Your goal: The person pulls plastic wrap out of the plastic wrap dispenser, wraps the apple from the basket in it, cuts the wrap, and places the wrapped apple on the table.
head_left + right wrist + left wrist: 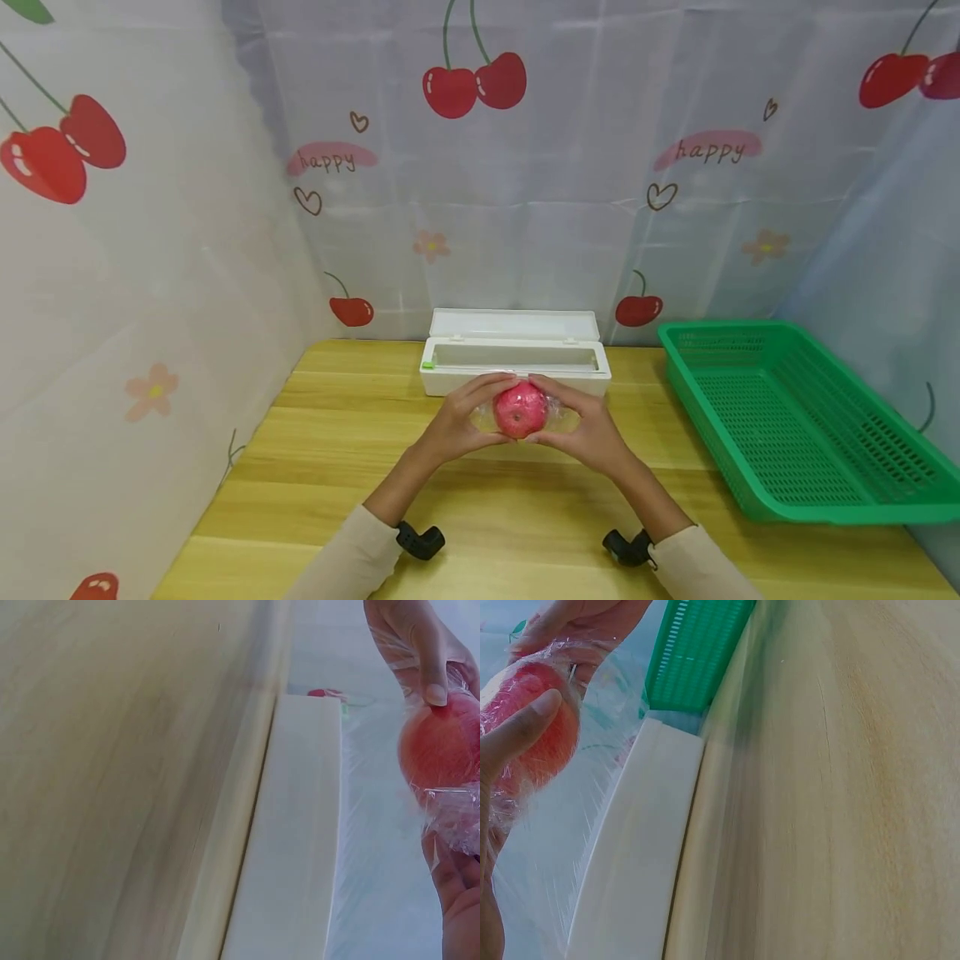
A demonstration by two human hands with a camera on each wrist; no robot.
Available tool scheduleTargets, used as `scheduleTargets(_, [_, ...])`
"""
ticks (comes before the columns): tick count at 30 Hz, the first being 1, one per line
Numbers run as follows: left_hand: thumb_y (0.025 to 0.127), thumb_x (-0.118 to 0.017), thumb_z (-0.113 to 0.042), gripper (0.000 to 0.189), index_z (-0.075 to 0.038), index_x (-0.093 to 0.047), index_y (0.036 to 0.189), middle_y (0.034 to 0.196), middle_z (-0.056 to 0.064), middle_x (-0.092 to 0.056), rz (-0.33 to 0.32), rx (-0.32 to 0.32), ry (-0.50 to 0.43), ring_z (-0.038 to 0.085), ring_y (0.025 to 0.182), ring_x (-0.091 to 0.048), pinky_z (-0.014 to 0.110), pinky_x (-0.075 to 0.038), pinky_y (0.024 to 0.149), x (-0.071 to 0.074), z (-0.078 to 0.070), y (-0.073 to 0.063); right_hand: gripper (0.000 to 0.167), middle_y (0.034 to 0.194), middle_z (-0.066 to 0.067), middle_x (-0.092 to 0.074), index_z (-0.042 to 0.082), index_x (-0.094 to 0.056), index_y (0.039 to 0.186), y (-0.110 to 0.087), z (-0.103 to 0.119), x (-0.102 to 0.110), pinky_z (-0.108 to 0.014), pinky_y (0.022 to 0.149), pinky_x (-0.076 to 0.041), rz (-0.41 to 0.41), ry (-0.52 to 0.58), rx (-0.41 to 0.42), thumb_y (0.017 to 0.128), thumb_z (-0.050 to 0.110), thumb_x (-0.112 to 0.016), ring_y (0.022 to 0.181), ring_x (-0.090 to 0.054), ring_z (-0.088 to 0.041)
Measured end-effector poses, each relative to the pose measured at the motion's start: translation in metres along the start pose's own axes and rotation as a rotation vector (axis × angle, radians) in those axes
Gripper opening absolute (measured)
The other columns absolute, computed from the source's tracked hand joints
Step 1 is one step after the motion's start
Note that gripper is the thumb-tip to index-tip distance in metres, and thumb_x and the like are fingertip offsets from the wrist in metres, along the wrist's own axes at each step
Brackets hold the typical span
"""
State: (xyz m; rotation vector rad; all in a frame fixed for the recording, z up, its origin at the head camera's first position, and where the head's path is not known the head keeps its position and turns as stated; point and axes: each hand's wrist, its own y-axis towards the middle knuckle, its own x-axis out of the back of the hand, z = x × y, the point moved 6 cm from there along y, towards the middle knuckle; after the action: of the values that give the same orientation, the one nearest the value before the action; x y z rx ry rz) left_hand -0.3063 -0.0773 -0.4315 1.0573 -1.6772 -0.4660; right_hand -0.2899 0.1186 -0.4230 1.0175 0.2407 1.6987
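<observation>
A pinkish-red apple [520, 410], its dimpled end facing the head camera, is held up in front of the white box. Clear plastic wrap [459, 814] covers it, crinkled and bunched at the sides. My left hand [459, 418] grips the wrapped apple from the left, thumb below and fingers above. From the other side my right hand [594, 427] holds it in the same way. In the left wrist view, the left thumb [521, 729] presses on the apple's wrapped face.
Behind the hands stands a long white box [517, 382], its lid [516, 323] raised and a small green piece at its left end. A green slotted basket [738, 467] sits on the right of the wooden table [300, 467]. Cherry-printed curtains [525, 183] enclose the table.
</observation>
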Motion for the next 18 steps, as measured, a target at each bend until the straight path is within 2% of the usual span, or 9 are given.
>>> scheduleTargets(6, [0.065,-0.098,-0.017,0.089,-0.010,-0.056,0.143,0.142,0.009,-0.058,-0.005,0.029,-0.016,0.025,0.131,-0.056,0.036,-0.049,0.106,0.0007,0.0033,-0.0024,0.091,0.146,-0.009,-0.057,0.010,-0.053,0.148,-0.0012,0.0046,-0.0039,-0.033,0.106,-0.047,0.046,-0.057,0.046,0.067,0.011,-0.095,0.133,-0.055,-0.031])
scheduleTargets(10, [0.064,-0.098,-0.017,0.090,-0.011,-0.056,0.143,0.142,0.008,-0.058,-0.004,0.048,-0.028,0.024,0.132,-0.056,0.036,-0.049,0.106,0.0010,0.0042,-0.0030,0.094,0.146,-0.012,-0.056,0.008,-0.053,0.148,-0.0009,0.0065,-0.0054,-0.028,0.108,-0.044,0.035,-0.084,0.094,0.064,0.006,-0.096,0.132,-0.055,-0.034])
scheduleTargets(14, [0.064,-0.098,-0.017,0.089,-0.009,-0.057,0.143,0.141,0.009,-0.060,0.000,0.040,-0.043,0.025,0.131,-0.056,0.037,-0.049,0.106,0.0011,0.0044,-0.0014,0.094,0.147,-0.012,-0.056,0.007,-0.053,0.148,-0.0009,0.0052,-0.0062,-0.025,0.108,-0.043,0.018,-0.094,0.123,0.064,0.006,-0.096,0.132,-0.055,-0.034])
scheduleTargets(18, [0.064,-0.098,-0.017,0.088,-0.008,-0.058,0.141,0.138,0.009,-0.062,-0.001,0.026,-0.058,0.025,0.127,-0.058,0.038,-0.051,0.105,0.0013,0.0060,0.0003,0.093,0.147,-0.012,-0.056,0.007,-0.052,0.148,-0.0017,0.0034,-0.0076,-0.027,0.106,-0.045,0.014,-0.100,0.134,0.066,0.008,-0.095,0.131,-0.056,-0.034])
